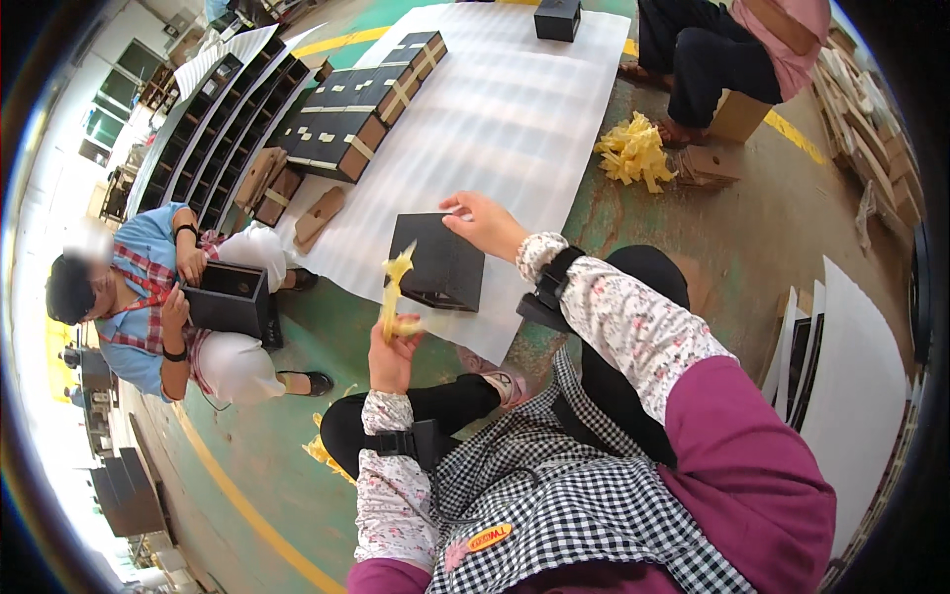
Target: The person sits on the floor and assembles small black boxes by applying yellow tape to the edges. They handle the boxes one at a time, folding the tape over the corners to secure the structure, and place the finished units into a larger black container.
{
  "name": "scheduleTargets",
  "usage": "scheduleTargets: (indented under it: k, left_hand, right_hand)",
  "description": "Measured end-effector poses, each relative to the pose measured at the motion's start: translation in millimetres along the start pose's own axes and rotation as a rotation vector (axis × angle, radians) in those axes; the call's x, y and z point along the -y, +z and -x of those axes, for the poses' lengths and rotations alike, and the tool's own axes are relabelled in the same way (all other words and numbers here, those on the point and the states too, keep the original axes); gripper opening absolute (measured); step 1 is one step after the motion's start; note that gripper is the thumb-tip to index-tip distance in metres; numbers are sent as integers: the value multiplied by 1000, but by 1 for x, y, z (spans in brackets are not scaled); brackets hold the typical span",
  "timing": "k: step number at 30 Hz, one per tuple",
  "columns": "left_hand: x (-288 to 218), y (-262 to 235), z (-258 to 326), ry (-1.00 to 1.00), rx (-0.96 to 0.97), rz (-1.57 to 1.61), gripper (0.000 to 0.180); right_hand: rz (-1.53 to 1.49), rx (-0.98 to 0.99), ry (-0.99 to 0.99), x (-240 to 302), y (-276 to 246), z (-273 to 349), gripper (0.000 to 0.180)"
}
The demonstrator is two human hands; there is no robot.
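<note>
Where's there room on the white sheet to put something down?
Bare white sheet lies between the near black box and the far black box, right of the row of boxes. It's crowded left, by that row and a brown piece, and around the near black box, with the right hand and left hand.

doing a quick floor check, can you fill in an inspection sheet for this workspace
Surface: white sheet spread on green floor.
Work items: black box on the sheet's near end; yellow strip.
Clutter: yellow pile beside the sheet.
Hands: left hand grips the strip; right hand is at the box's upper edge, contact unclear.
Cables: thin dark cord over the checked apron.
Surroundings: co-worker at left with another dark box.
</note>
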State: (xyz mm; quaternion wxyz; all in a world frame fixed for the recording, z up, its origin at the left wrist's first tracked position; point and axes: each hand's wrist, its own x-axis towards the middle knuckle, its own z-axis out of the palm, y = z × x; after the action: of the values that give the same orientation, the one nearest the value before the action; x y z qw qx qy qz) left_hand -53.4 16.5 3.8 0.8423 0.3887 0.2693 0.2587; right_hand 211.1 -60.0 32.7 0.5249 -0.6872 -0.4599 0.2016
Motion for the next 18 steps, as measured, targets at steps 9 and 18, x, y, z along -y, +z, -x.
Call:
scheduleTargets:
  k: [9, 18]
  left_hand:
    - [6, -35, -23, -253, -58, 75, 27]
    - [13, -17, -27, -435, -162, -20, 40]
  right_hand:
    - [267, 435, 48, -15, 6, -11, 70]
    - [44, 695, 42, -11, -18, 41, 67]
